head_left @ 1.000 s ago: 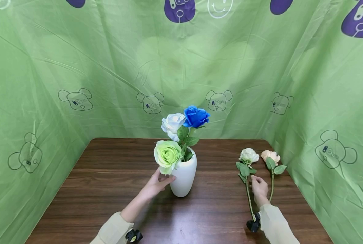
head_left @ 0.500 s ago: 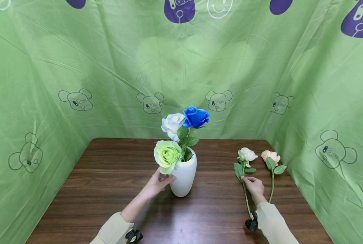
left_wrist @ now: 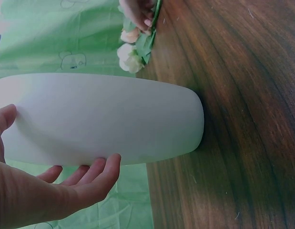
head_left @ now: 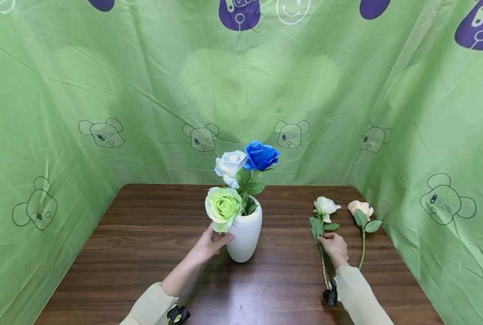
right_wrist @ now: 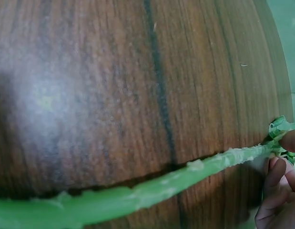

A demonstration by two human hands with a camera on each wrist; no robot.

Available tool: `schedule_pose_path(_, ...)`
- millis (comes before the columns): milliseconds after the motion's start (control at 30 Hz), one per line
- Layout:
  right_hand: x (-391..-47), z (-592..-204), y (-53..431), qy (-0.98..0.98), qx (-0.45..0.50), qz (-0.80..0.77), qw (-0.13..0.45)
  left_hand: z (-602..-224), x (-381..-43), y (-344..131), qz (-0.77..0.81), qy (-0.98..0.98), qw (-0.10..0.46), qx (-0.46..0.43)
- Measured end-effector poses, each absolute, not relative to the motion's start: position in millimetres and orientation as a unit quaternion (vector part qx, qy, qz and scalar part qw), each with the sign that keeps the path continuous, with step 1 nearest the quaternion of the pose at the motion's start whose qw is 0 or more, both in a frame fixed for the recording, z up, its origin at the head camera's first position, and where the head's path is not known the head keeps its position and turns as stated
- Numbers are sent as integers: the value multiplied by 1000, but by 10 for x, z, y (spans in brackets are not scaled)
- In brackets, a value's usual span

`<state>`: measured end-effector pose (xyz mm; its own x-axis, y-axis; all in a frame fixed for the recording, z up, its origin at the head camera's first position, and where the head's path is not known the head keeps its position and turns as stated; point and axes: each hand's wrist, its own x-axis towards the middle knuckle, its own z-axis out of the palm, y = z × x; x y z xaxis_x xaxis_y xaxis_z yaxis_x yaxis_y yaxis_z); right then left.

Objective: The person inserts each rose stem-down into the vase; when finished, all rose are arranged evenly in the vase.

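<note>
My left hand holds the side of a white vase, just under a light green rose. In the left wrist view, thumb and curved fingers lie around the upright vase. A blue rose and a pale blue-white rose rise from it too. On the right, my right hand pinches the stem of a white rose below its leaves. The right wrist view shows the green stem running to the fingertips, low over the wood.
A peach rose lies to the right of my right hand, its stem partly behind the wrist. All stands on a dark wooden table. Green printed cloth encloses the back and both sides.
My right hand has taken hold of the white rose's stem and shifted left with it, away from the peach rose. The left hand and vase have stayed in place.
</note>
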<state>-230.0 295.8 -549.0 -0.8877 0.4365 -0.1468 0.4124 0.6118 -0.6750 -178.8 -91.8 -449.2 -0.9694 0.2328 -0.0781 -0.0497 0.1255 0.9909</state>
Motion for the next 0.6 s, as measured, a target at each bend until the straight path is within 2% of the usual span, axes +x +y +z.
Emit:
schedule_pose_path(400, -2287, -5398, 3003, -903, -229, 364, -14, -4204, -1650, -878, 654, 746, 110, 64)
schedule_pose_path(600, -2299, -5347, 3040, -914, -176, 366, 2, -4363, -1727, -901, 659, 742, 109, 63)
